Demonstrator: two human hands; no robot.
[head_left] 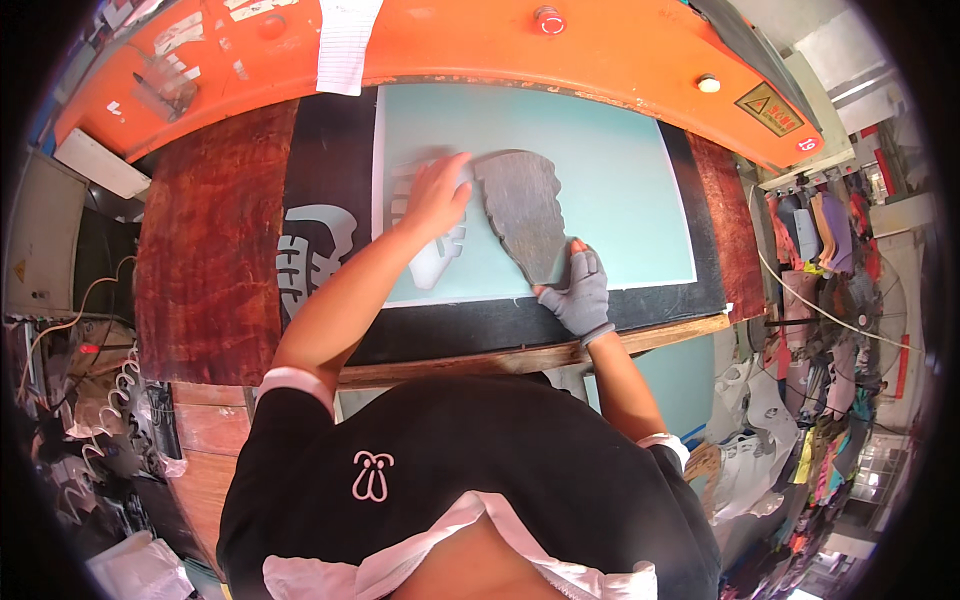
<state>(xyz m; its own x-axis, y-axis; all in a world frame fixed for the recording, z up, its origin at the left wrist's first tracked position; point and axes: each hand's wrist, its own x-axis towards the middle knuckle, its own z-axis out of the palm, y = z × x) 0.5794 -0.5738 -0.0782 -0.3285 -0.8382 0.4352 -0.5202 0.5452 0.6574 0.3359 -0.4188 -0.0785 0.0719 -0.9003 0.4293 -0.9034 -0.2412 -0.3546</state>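
My right hand [582, 292], in a grey fingerless glove, grips the narrow near end of a grey cutting die [525, 207] between thumb and fingers. The die is flat, with wavy sides, and rests on a pale teal sheet [620, 190]. To its left, my bare left hand [436, 200] reaches over the sheet with its fingers apart, slightly blurred and holding nothing I can see. Partly under that hand shows a pale slotted shape [432, 266]; I cannot tell if it is a loose piece or a cut-out. Another slotted pale piece [330, 232] lies on the black board [440, 333] further left.
An orange machine beam [440, 45] with a red button [550, 20] spans the far side. Reddish-brown wood panels [210, 250] flank the board, and a wooden edge [530, 359] runs along its front. At right hang many coloured pieces [830, 235] and a cable.
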